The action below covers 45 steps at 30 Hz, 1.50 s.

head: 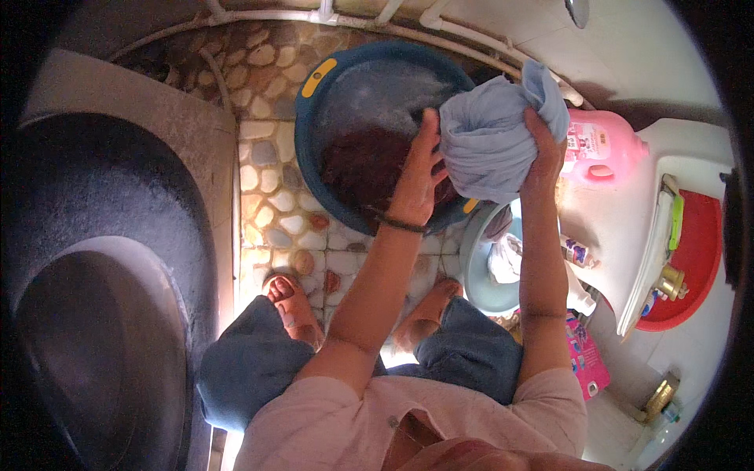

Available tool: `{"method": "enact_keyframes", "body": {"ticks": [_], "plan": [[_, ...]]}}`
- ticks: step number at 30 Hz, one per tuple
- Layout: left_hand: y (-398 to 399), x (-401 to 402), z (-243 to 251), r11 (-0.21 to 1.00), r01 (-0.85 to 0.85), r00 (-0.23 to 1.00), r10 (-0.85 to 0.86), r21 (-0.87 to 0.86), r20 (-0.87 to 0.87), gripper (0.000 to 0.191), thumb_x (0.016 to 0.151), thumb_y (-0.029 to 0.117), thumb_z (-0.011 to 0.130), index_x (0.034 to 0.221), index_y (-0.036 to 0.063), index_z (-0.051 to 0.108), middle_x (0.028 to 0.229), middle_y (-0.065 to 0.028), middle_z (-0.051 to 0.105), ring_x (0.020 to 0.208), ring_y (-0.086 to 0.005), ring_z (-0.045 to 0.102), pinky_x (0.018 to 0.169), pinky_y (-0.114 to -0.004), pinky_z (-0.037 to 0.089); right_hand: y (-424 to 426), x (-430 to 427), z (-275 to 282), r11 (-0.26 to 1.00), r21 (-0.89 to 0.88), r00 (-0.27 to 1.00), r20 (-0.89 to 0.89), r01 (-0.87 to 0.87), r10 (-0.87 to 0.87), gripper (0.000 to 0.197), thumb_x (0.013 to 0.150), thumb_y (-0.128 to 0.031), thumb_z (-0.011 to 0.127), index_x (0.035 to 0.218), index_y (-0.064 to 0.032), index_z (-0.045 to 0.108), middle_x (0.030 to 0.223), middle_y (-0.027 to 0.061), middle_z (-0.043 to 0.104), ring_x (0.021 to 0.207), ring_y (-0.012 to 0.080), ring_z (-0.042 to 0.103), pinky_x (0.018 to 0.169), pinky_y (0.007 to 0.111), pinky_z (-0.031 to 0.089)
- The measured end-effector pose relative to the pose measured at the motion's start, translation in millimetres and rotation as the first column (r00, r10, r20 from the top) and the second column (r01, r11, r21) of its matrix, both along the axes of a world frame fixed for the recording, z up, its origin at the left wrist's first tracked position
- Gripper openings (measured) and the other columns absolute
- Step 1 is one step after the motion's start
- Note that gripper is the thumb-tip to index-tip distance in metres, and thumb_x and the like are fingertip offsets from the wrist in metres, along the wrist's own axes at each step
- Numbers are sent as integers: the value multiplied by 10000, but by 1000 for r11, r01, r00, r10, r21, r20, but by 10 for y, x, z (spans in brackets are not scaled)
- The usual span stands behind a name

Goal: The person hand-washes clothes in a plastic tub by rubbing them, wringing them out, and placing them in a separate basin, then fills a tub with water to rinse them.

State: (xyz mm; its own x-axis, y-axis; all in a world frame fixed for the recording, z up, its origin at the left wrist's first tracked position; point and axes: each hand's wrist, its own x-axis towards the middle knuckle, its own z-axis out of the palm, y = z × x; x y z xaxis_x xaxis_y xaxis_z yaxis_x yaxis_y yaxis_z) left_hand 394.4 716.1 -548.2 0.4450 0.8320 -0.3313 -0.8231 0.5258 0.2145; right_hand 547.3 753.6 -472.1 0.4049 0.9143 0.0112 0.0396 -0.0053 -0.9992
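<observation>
A bunched, twisted light-blue cloth point(492, 138) is held up over the right side of a dark blue plastic basin point(305, 150). My right hand point(542, 150) grips it from the right, the thumb across its folds. On its left side, my left hand point(419, 173) is raised with fingers apart; whether the fingertips touch the cloth is hard to tell. Cloudy water point(377, 88) fills the far part of the basin, and dark reddish fabric point(365, 165) lies in the near part.
A light-blue basin point(477, 282) with a white cloth point(505, 259) stands right of my feet, partly behind my right forearm. Beyond it are a pink jug point(609, 144), a white sink point(624, 206) and a red basin point(698, 259). White pipes point(353, 20) run along the wall. A dark rounded tub point(135, 176) flanks the left.
</observation>
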Motion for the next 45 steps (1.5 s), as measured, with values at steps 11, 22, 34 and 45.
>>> {"method": "enact_keyframes", "body": {"ticks": [11, 22, 34, 45], "plan": [[14, -18, 280, 952, -160, 980, 185, 260, -73, 420, 865, 200, 646, 1241, 37, 554, 1170, -56, 603, 1074, -172, 568, 976, -320, 418, -403, -153, -250, 967, -63, 704, -697, -246, 133, 539, 963, -422, 492, 1343, -43, 441, 1291, 137, 537, 1159, 290, 544, 988, 414, 447], [-126, 258, 433, 378, 22, 224, 900, 925, -373, 404, 593, 220, 708, 958, 77, 609, 964, -123, 603, 939, -358, 579, 869, -479, 448, -220, 247, -397, 672, -252, 652, -614, -696, 445, 337, 968, -234, 469, 1237, -42, 537, 1183, 107, 611, 1063, 223, 602, 936, 352, 475], [-289, 463, 417, 92, 327, 136, 980, 940, -144, 365, 660, 389, 660, 958, 180, 621, 1068, -26, 595, 1026, -277, 542, 828, -493, 422, 191, 524, -125, 113, -373, 313, -537, -921, 783, 363, 902, -299, 539, 1138, -26, 582, 1098, 102, 610, 1014, 211, 568, 918, 319, 434], [-151, 518, 406, -493, 608, 554, 825, 622, 113, 143, 618, 298, 586, 731, 214, 609, 861, 26, 565, 911, -153, 564, 789, -422, 465, 131, 338, -240, 35, -442, -4, 87, -896, 996, 267, 774, -234, 655, 949, -33, 657, 996, 98, 635, 960, 167, 566, 875, 316, 418]]}}
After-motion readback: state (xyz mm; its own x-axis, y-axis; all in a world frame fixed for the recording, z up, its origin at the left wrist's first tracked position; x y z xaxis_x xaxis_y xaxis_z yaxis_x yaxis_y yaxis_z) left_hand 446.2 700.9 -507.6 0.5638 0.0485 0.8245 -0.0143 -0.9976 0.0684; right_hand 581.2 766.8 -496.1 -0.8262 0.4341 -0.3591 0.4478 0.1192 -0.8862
